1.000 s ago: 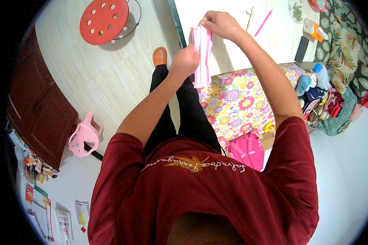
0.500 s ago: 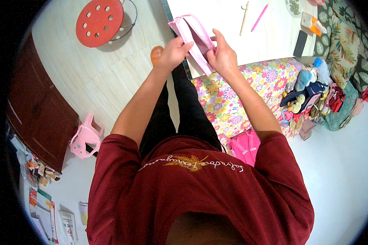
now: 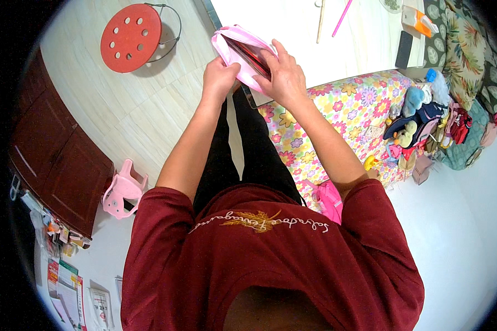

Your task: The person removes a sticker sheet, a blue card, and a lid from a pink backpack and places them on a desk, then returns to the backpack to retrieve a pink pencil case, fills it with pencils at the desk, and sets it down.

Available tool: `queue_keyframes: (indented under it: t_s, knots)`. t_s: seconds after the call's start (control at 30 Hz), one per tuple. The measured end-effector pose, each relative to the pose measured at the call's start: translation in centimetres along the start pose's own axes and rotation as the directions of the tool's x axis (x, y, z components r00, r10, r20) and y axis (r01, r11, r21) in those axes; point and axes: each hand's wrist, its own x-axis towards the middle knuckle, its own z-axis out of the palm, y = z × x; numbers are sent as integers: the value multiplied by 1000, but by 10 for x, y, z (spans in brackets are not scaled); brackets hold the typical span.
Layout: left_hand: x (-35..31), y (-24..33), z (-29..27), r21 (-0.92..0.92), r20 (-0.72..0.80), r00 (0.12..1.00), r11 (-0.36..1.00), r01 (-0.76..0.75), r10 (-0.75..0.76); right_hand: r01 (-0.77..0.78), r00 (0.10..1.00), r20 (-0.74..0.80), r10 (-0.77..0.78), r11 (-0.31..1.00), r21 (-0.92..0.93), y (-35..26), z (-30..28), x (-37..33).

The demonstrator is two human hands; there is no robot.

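Both hands hold a pink zip pouch (image 3: 250, 38) at the near left corner of the white table (image 3: 364, 47). Its mouth gapes, and something dark and red shows inside, too hidden to name. My left hand (image 3: 221, 81) grips the pouch's left side, thumb on the pink wall. On the other side my right hand (image 3: 287, 79) is closed on the edge, with some fingers reaching over the opening. Right of the pouch, on the tabletop, lie a tan pencil-like stick (image 3: 321, 22) and a pink pencil or pen (image 3: 342, 17).
A dark flat rectangular object (image 3: 404, 49) and an orange-and-white pack (image 3: 418, 22) lie at the table's right. Flowered cloth (image 3: 342, 107) covers a surface beside me, with plush toys (image 3: 414, 102). Leftward stand a red round stool (image 3: 130, 49), pink chair (image 3: 124, 190) and brown cabinet (image 3: 66, 171).
The pouch has shifted left and its mouth turned more toward me, so dark and red contents show. Both hands moved left with it, and my right fingers now reach over the opening.
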Motion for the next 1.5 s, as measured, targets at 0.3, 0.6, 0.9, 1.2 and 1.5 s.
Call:
queue_keyframes:
  t_s: [0.3,0.6,0.9,1.2,1.5]
  knots:
    - [10,-13,23,-199,-107,988,971,-132,112,-93,990,112,88,995,39,3,1,5]
    - [18,-23,40,136,-266,878,917,-375,399,-164,973,178,146,982,91,12,0,10]
    - [-3,2,43,89,-241,929,960,-267,281,1,996,-84,-4,999,-37,20,6,9]
    - [17,-26,52,157,-223,927,949,-272,303,-220,974,67,216,973,70,-29,-7,-1]
    - [-13,13,50,281,-252,918,931,-232,305,-106,993,53,101,988,108,6,44,26]
